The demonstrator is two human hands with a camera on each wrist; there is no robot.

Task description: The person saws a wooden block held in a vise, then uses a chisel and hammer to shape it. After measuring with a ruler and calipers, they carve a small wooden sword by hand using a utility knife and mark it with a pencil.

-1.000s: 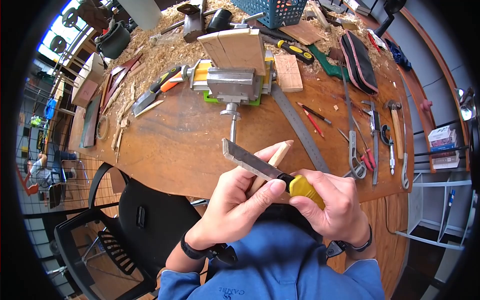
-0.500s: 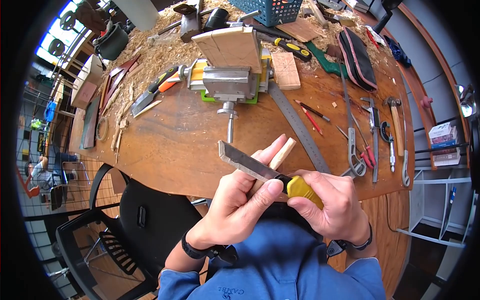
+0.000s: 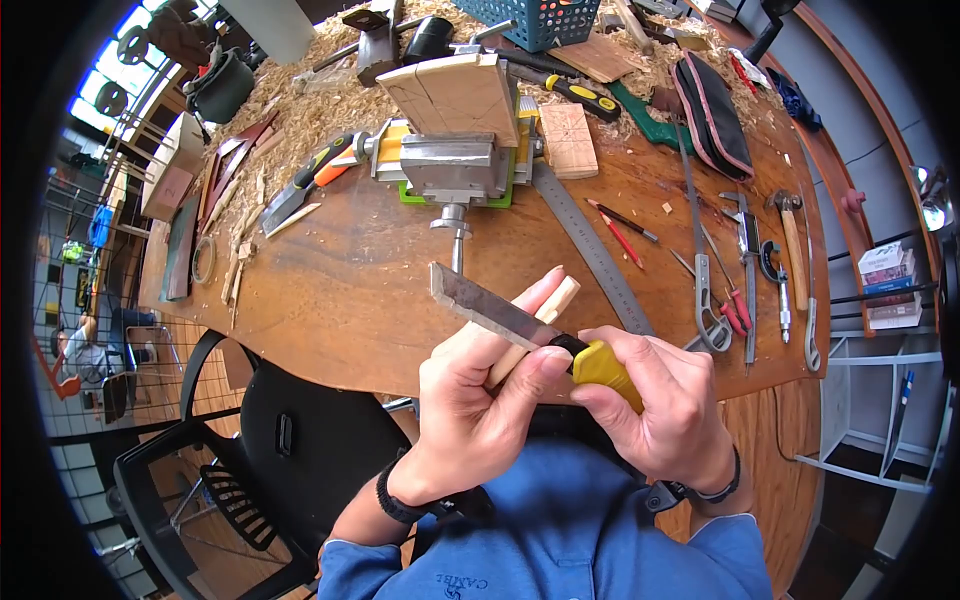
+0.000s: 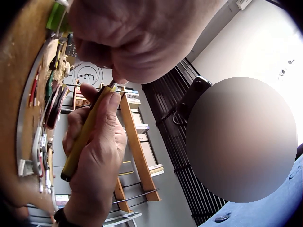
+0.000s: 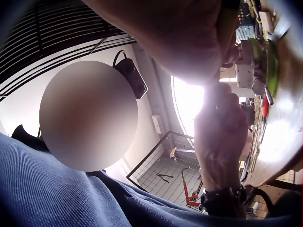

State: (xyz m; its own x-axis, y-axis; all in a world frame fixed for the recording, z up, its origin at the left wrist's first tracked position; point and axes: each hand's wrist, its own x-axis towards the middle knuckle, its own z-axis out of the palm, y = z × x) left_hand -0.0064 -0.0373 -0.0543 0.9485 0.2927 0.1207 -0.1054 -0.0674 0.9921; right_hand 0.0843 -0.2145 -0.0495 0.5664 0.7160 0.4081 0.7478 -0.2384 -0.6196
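In the head view the left hand (image 3: 475,410) grips a small pale wooden stick (image 3: 558,300), its upper end standing out past the fingers. The right hand (image 3: 660,405) holds the yellow handle (image 3: 606,374) of a knife whose wide blade (image 3: 490,308) points up and left, lying across the stick. The left thumb rests by the base of the blade. In the left wrist view the right hand (image 4: 99,146) is curled round the yellow handle (image 4: 81,142). The right wrist view shows the left hand (image 5: 220,137) dimly against bright light; the stick cannot be made out there.
A vise (image 3: 452,165) clamping a wooden board (image 3: 455,95) stands beyond the hands. A steel ruler (image 3: 590,245), pencils (image 3: 620,235), a hammer (image 3: 790,240) and calipers (image 3: 748,260) lie to the right. Shavings (image 3: 320,110) cover the far side; a black chair (image 3: 300,440) stands at lower left.
Both hands, with the knife and stick, have shifted slightly left in the head view. The blade has moved a little way up along the stick's side of the left hand; both grips remain.
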